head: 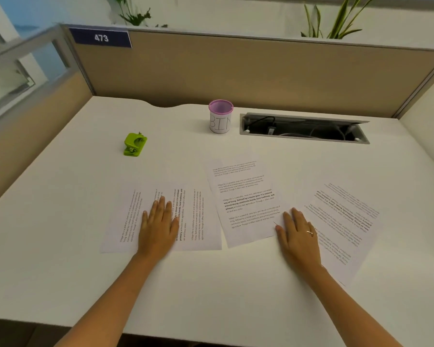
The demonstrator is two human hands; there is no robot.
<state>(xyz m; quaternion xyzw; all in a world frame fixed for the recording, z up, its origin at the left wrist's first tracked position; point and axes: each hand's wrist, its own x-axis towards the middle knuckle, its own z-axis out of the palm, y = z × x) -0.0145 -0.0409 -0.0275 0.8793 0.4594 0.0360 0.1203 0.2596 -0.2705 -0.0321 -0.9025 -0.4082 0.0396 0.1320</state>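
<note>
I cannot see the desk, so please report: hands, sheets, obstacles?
Left hand flat on left sheet. Right hand flat, at edges of middle sheet and right sheet. Punch and cup behind, clear.

Single head-worn wide-angle cam, facing fwd and steeply down over the desk (60, 221) from its near edge, close, w/in arm's reach. Partition (236, 71) bounds the view at 12 o'clock; left hand (158, 222) sits at 7 o'clock, right hand (298, 232) at 5 o'clock. Straight edges bow toward the frame margins.

Desk (181, 156) lies free between sheets (246, 196) and punch (135, 144), cup (220, 117), seemingly open cable-well (303, 128).
</note>
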